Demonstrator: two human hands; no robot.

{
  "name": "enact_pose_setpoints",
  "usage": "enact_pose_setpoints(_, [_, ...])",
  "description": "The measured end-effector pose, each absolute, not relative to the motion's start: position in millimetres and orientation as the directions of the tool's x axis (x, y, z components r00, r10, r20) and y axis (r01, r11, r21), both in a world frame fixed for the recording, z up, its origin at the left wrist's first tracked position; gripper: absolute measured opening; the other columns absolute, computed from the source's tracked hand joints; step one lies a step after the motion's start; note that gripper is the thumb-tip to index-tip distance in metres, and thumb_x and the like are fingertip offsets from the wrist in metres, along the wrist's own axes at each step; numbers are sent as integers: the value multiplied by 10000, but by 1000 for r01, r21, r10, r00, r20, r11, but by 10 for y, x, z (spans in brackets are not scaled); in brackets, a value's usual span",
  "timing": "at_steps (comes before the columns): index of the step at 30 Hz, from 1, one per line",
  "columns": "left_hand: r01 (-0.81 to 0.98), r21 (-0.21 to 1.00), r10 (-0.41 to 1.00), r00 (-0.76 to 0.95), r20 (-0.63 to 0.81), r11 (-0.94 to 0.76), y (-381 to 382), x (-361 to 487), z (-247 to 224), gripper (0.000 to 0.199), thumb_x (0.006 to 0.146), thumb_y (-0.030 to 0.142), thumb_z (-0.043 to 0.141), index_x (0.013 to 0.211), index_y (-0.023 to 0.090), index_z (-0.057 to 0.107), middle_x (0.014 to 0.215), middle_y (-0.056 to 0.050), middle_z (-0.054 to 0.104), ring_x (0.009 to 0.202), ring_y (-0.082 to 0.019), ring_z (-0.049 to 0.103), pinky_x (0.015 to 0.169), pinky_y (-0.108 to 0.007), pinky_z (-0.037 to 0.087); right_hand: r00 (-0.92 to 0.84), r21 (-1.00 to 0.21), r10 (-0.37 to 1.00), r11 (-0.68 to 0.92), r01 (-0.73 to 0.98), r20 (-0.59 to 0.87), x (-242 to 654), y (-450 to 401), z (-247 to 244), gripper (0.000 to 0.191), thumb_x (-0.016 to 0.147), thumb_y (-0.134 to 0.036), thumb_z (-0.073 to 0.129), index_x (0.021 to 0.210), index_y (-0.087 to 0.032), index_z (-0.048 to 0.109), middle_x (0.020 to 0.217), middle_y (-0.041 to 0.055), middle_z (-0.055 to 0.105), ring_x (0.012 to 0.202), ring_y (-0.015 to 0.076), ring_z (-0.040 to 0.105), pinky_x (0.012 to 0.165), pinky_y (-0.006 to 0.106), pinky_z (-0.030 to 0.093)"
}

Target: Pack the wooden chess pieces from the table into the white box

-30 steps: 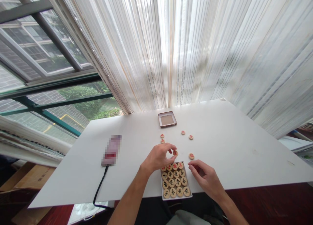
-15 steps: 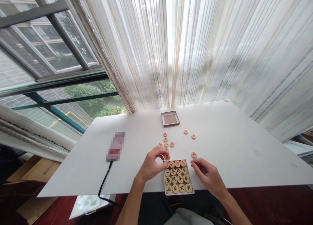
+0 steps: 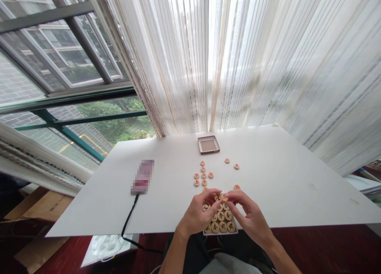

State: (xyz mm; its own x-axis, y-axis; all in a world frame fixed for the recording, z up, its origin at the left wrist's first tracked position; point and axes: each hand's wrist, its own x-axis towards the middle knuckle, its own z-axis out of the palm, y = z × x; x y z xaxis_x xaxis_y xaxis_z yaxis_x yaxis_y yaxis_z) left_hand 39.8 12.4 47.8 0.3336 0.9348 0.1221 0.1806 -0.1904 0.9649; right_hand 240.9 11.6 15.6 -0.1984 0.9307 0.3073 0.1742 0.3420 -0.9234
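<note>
My left hand (image 3: 198, 210) is over the open box (image 3: 237, 231), thumb and index finger pinching a round wooden xiangqi piece with a red character (image 3: 218, 197). Right beside it, my right hand (image 3: 251, 212) has its thumb and index finger closed about a second red piece (image 3: 225, 197) at the box's far right corner; whether that piece is lifted cannot be seen. Rows of black-character pieces (image 3: 223, 227) fill the nearer part of the box. My left hand hides some of them. Past the hands, several red pieces (image 3: 204, 175) lie in a loose cluster.
The shallow box lid (image 3: 208, 152) lies farther back on the white table (image 3: 166, 210). Two red pieces (image 3: 236, 166) sit to the right, and another (image 3: 237, 187) is close to my right hand. A blurred object with a black cable (image 3: 128, 218) lies at left.
My left hand has moved right with a piece, across the box's far row. My right hand has come left to the box and closed about a piece there. The view has shifted slightly.
</note>
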Motion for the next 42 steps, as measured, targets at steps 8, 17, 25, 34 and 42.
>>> enact_pose_setpoints(8, [144, 971, 931, 340, 133, -191, 64, 461, 475, 297, 951, 347, 596, 1201, 189, 576, 974, -55, 673, 839, -157, 646, 792, -267, 543, -214, -927, 936, 321, 196, 279, 2359, 79, 191, 223, 946, -362, 609, 1122, -237, 665, 1081, 77, 715, 927, 221, 686, 841, 341, 590])
enact_pose_setpoints(17, [157, 969, 940, 314, 134, -190, 66, 471, 449, 327, 959, 370, 593, 1232, 190, 605, 1026, -70, 712, 864, -174, 670, 812, -286, 552, -194, -939, 941, 308, 154, 277, 2347, 94, 170, 196, 935, -351, 632, 1092, -238, 662, 1036, 60, 720, 869, 202, 692, 818, 318, 592])
enact_pose_setpoints(25, [272, 923, 931, 314, 183, -273, 63, 464, 454, 382, 987, 345, 549, 1356, 260, 593, 1317, -66, 655, 1205, -234, 605, 1088, -386, 451, -156, -939, 942, 318, 134, 297, 2328, 82, 158, 191, 927, -333, 647, 1096, -244, 665, 1098, 65, 711, 929, 212, 685, 822, 325, 589])
enact_pose_setpoints(34, [200, 959, 956, 253, 147, -200, 59, 520, 412, 294, 966, 342, 582, 1224, 200, 592, 1019, -62, 690, 857, -171, 657, 818, -292, 549, -149, -937, 942, 321, 134, 301, 2342, 88, 154, 191, 926, -324, 653, 1092, -231, 668, 1088, 80, 707, 945, 228, 676, 813, 343, 588])
enact_pose_setpoints(42, [51, 974, 962, 171, 211, -223, 47, 536, 404, 208, 913, 299, 661, 1081, 182, 627, 1141, -83, 647, 912, -174, 667, 837, -295, 563, -166, -937, 939, 325, 130, 302, 2314, 92, 164, 181, 920, -299, 665, 1096, -256, 673, 1060, 55, 700, 932, 218, 672, 792, 327, 575])
